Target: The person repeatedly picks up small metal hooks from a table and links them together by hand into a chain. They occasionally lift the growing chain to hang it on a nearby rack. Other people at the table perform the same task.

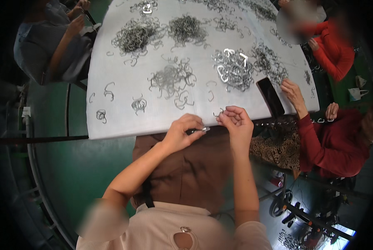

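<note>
Both hands meet at the near edge of the white-covered table (124, 125). My left hand (181, 133) is closed, pinching a small shiny metal piece (205, 129) between thumb and fingers; its full shape is hidden. A thin bent metal hook (218, 113) shows at the fingertips of my right hand (240, 126), whose thumb and forefinger are pinched together. Just beyond them lie a few loose C-shaped hooks (211, 93) and a loose pile of grey hooks (170, 79). A brighter silver pile of hooks (235, 71) sits farther right.
A black phone (270, 98) lies on the table to the right. Beside it, a person in a dark red sleeve (313, 139) reaches in with one hand (293, 93). Darker hook piles (137, 35) stand farther back. Other people sit at the far left (55, 50) and far right (334, 52).
</note>
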Demonstrator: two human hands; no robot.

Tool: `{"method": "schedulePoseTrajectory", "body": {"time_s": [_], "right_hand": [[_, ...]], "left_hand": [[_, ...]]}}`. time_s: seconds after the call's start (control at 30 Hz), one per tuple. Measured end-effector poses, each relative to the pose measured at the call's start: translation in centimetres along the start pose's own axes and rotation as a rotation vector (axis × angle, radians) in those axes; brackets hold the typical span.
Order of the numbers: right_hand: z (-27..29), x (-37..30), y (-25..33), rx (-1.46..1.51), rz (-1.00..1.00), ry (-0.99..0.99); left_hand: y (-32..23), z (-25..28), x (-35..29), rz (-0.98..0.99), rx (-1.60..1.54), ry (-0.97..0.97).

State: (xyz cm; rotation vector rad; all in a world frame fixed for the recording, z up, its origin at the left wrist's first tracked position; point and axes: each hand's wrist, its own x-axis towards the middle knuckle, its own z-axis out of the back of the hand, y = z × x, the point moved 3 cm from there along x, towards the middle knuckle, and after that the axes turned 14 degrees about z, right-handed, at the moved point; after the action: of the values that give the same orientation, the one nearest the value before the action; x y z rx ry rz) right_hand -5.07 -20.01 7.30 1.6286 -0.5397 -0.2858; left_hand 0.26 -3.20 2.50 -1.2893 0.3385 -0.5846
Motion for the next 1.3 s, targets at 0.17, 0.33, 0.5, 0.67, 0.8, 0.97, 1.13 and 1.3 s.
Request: {"method": "schedulePoseTrajectory", "body": {"time_s": [0.17,0.33,0.5,0.67,0.8,0.97,1.13,1.3], "right_hand": [[0.1,-5.2,-0.4,-0.005,-0.02,-0.083],[-0.2,-5.7,-1.6,0.061,0.097,-0.167],[0.3,-6.1,-1.1,-0.025,0.187,-0.199],[1.2,-6.2,0.2,-0.115,0.266,-0.188],[1.9,-5.9,0.3,-0.171,0.28,-0.175],[1.8,-6.2,0.2,-0.15,0.246,-0.163],[2.1,-6.1,0.0,-0.146,0.192,-0.175],[2.2,-6.1,-0.2,-0.15,0.236,-0.16]], "left_hand": [[-1.1,-0.4,0.1,-0.01,0.013,-0.033],[-1.6,-1.1,0.0,-0.018,0.053,-0.031],[-2.3,-0.8,0.8,-0.147,0.136,0.044],[-1.0,2.8,8.4,-0.126,0.324,-0.15],[1.5,2.5,18.5,-0.17,0.517,-0.196],[1.9,1.5,24.3,-0.161,0.691,-0.136],[2.5,1.7,26.0,-0.055,0.774,-0.084],[1.5,4.1,24.8,0.213,0.558,-0.069]]}}
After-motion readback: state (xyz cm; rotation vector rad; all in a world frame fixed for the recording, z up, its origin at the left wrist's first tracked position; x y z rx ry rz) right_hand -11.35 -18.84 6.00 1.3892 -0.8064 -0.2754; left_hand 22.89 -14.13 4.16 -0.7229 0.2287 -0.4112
